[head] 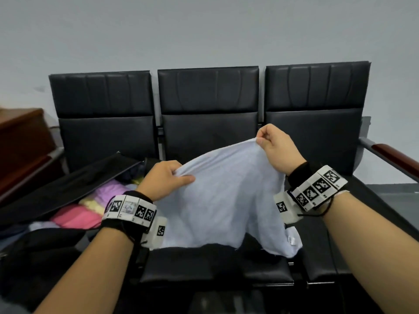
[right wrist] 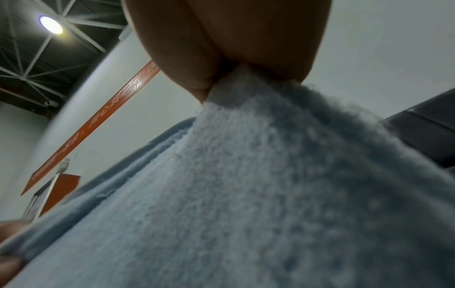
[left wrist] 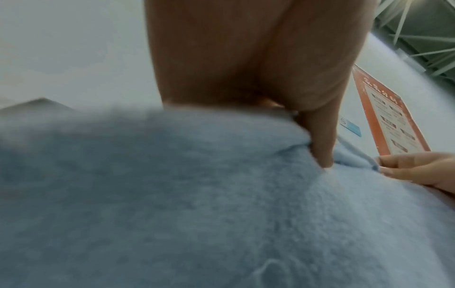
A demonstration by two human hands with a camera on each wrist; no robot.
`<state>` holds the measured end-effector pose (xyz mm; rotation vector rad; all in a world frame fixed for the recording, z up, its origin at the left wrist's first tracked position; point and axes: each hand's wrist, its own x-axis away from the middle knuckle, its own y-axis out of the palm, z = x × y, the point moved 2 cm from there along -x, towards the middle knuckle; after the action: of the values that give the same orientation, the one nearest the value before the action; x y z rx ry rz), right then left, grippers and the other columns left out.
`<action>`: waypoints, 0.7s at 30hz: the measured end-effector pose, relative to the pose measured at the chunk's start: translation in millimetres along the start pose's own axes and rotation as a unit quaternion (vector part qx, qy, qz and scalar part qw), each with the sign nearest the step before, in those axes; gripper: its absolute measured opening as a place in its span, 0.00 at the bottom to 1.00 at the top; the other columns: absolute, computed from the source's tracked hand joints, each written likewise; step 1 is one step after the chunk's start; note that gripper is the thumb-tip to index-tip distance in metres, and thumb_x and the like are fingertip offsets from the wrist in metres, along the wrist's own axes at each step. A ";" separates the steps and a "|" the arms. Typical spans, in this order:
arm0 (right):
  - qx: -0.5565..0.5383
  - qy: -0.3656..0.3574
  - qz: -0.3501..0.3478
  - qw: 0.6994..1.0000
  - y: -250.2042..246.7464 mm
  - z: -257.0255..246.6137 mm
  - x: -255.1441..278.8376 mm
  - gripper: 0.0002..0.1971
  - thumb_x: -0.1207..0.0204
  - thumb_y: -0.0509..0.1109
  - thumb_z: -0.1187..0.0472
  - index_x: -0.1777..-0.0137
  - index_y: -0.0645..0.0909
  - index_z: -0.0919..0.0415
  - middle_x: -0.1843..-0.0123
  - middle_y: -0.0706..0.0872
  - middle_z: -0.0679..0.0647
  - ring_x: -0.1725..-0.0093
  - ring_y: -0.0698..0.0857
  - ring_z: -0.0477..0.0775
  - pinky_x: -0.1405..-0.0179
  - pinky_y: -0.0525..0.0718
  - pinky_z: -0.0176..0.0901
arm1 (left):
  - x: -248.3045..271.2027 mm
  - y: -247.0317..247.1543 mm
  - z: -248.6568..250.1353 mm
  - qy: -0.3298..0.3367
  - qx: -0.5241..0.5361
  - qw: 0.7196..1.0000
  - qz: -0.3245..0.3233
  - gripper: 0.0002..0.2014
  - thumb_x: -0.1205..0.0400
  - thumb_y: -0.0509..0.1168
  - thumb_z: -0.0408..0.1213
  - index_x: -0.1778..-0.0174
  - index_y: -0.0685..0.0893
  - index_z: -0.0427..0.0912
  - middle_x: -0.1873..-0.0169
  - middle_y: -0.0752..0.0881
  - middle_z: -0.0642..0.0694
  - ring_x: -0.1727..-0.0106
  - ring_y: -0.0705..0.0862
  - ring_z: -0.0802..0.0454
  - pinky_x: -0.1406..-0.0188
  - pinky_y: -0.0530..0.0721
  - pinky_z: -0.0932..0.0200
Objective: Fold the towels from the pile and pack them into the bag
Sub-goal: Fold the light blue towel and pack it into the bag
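Observation:
A pale blue towel (head: 226, 200) hangs spread between both hands above the middle seat. My left hand (head: 166, 179) grips its upper left edge, thumb on the cloth. My right hand (head: 271, 143) pinches the upper right corner, held higher. The towel's lower edge droops to the seat, with a white tag at its right corner. In the left wrist view the towel (left wrist: 197, 204) fills the lower frame under my left hand (left wrist: 317, 140), and the right hand (left wrist: 418, 167) shows at the right. In the right wrist view my right hand (right wrist: 221, 78) pinches the towel (right wrist: 246, 194). An open black bag (head: 68, 193) lies on the left seat.
Folded pink, purple and yellow towels (head: 90, 207) lie inside the bag under its raised flap. A row of black padded seats (head: 208, 105) stands against a grey wall. A wooden armrest (head: 394, 155) is at the right, brown furniture (head: 20, 137) at the left.

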<state>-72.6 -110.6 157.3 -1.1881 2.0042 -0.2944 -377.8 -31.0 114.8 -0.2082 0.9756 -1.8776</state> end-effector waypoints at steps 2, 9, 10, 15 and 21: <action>-0.003 0.010 0.007 1.000 3.9 1.6 1.6 0.07 0.17 0.65 0.63 0.57 0.77 0.54 0.61 0.84 0.51 0.64 0.77 0.45 0.68 0.74 0.23 | 8.4 -9.9 -8.8 -0.012 -0.013 1.000 0.007 0.14 0.23 0.78 0.46 0.67 0.85 0.42 0.71 0.83 0.51 0.70 0.78 0.58 0.66 0.75 0.59; -0.029 0.042 0.000 0.999 32.4 16.5 9.0 0.08 0.17 0.64 0.62 0.58 0.76 0.52 0.65 0.81 0.45 0.69 0.75 0.39 0.68 0.74 0.32 | 31.3 -15.6 -30.7 -0.011 0.064 0.998 0.000 0.10 0.13 0.66 0.36 0.61 0.81 0.41 0.68 0.81 0.50 0.66 0.79 0.56 0.63 0.78 0.55; -0.031 0.045 -0.004 0.998 37.5 20.3 10.4 0.08 0.17 0.65 0.62 0.58 0.77 0.52 0.65 0.81 0.45 0.69 0.75 0.38 0.68 0.74 0.32 | 33.7 -14.3 -35.0 -0.010 0.075 0.997 0.008 0.09 0.13 0.64 0.35 0.59 0.82 0.40 0.66 0.82 0.50 0.64 0.80 0.57 0.61 0.78 0.56; -0.043 0.054 -0.038 0.997 64.1 40.4 26.7 0.08 0.18 0.65 0.63 0.59 0.77 0.53 0.67 0.80 0.45 0.71 0.75 0.36 0.71 0.73 0.28 | 41.2 -2.3 -52.5 -0.020 0.044 0.995 0.089 0.06 0.15 0.65 0.31 0.53 0.88 0.41 0.60 0.87 0.48 0.60 0.82 0.66 0.61 0.77 0.74; -0.138 0.048 -0.083 0.986 86.0 38.6 44.8 0.05 0.20 0.69 0.66 0.55 0.79 0.55 0.71 0.78 0.43 0.72 0.74 0.37 0.69 0.74 0.26 | 44.4 32.4 -64.1 -0.123 0.077 0.986 0.076 0.03 0.22 0.75 0.31 0.61 0.87 0.38 0.67 0.87 0.46 0.66 0.81 0.60 0.62 0.79 0.62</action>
<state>-112.4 -94.5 62.2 -1.5450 2.0811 -0.1600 -412.0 -39.7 38.1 -0.2590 0.6566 -1.7306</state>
